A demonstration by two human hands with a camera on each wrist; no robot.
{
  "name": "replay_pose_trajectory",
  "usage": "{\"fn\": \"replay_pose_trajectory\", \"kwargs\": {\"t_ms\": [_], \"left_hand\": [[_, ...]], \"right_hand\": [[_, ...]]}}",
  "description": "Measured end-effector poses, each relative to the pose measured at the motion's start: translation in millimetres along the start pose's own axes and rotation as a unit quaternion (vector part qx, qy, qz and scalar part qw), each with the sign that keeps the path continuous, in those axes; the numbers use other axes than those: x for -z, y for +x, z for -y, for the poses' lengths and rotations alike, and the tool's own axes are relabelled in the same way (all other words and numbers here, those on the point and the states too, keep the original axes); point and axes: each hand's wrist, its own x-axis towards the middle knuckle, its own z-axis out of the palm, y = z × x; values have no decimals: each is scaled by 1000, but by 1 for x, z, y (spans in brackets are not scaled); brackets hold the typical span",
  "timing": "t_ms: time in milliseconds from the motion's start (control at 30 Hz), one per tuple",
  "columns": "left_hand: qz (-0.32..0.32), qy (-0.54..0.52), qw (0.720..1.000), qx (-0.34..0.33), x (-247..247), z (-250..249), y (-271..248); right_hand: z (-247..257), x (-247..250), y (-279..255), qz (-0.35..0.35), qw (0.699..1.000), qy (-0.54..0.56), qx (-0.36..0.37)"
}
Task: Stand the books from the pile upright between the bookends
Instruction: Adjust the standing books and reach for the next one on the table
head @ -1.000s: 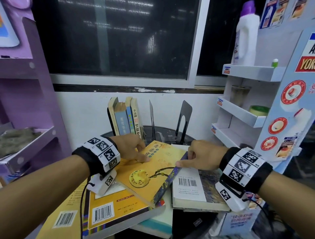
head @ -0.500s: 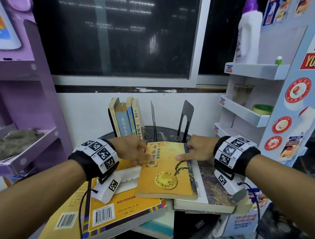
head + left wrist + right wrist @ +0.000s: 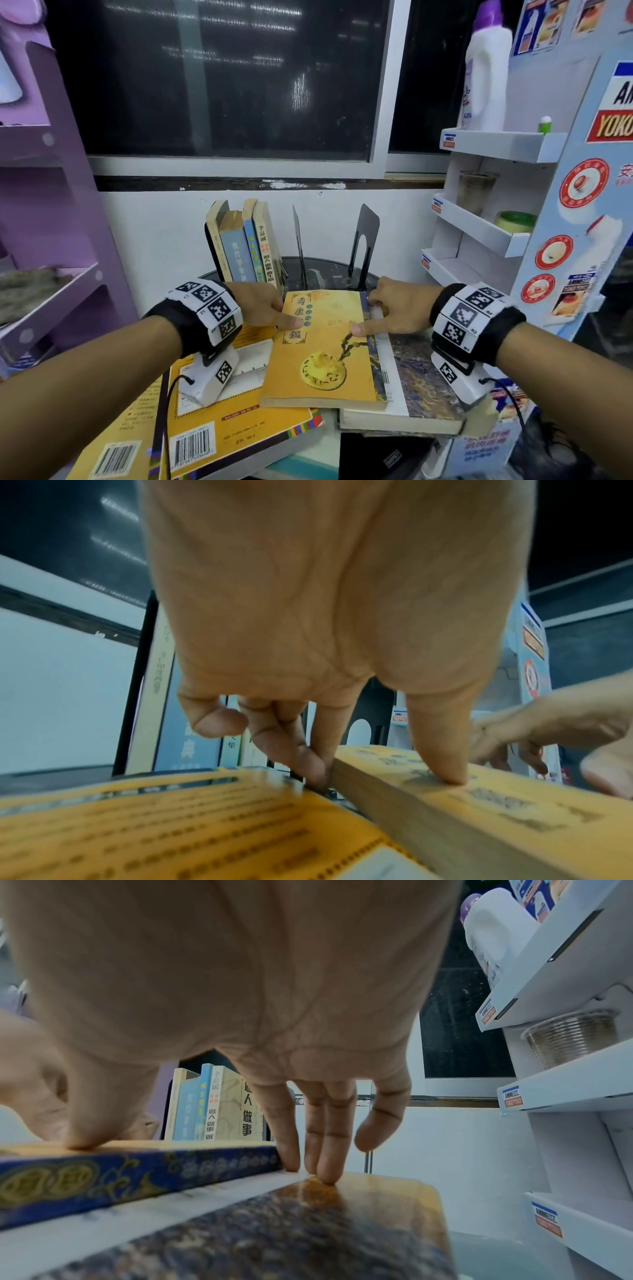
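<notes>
A yellow book (image 3: 322, 346) with a gold medallion lies flat on top of the pile. My left hand (image 3: 287, 313) pinches its left edge, thumb (image 3: 441, 764) on the cover and fingers down beside the page edge. My right hand (image 3: 366, 317) holds its blue spine (image 3: 103, 1172) side, thumb on the cover and fingertips (image 3: 325, 1175) on the painted-cover book (image 3: 421, 383) beneath. Behind stand several upright books (image 3: 245, 246) against a black bookend (image 3: 209, 246). A thin bookend (image 3: 298, 236) and another black bookend (image 3: 367, 233) stand to their right with gaps between.
An orange book (image 3: 239, 411) with a barcode and more books lie lower left in the pile on the round dark table (image 3: 325, 270). A purple shelf (image 3: 51, 240) stands left. A white display rack (image 3: 479, 233) with a detergent bottle (image 3: 486, 68) stands close on the right.
The yellow book was askew with one side raised; it has turned square and now lies flat. Both hands have shifted to its far corners.
</notes>
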Motion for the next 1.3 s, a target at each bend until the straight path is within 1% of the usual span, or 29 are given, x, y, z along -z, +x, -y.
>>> {"fn": "replay_pose_trajectory", "kwargs": {"t_ms": [100, 167, 233, 300, 367, 500, 567, 667, 800, 867, 933, 1067, 1167, 1300], "left_hand": [[-19, -37, 999, -1, 0, 8, 3], [-43, -86, 995, -3, 0, 13, 3], [-65, -154, 986, -19, -2, 14, 2], [-68, -251, 965, -39, -3, 12, 1], [-74, -327, 941, -48, -4, 10, -2], [-102, -399, 909, -66, -4, 9, -10], [-130, -409, 899, -84, 0, 9, -13], [-185, -421, 882, -106, 12, 8, -18], [-256, -412, 864, -134, 30, 9, -21], [-285, -416, 852, -143, 36, 7, -22], [-302, -409, 848, -150, 39, 7, -22], [-307, -412, 842, -160, 39, 6, -22], [-313, -410, 840, -166, 38, 6, -22], [-317, -400, 843, -169, 37, 7, -20]], "right_hand": [[0, 0, 1, 2, 1000, 7, -4], [0, 0, 2, 7, 1000, -4, -12], [-3, 0, 1, 8, 999, -24, -34], [-6, -2, 0, 19, 997, -53, -57], [-6, -4, -1, 18, 995, -70, -62], [-2, -2, -9, 9, 997, -41, -67], [-4, 2, -9, -25, 998, -4, -63], [-2, 12, -10, -116, 990, 72, -35], [4, 31, -11, -232, 963, 134, -11], [4, 37, -8, -272, 948, 164, 4], [5, 41, -6, -289, 941, 175, 10], [6, 46, -8, -303, 937, 173, 16], [4, 46, -7, -281, 937, 204, 23], [5, 46, -5, -260, 919, 293, 42]]}}
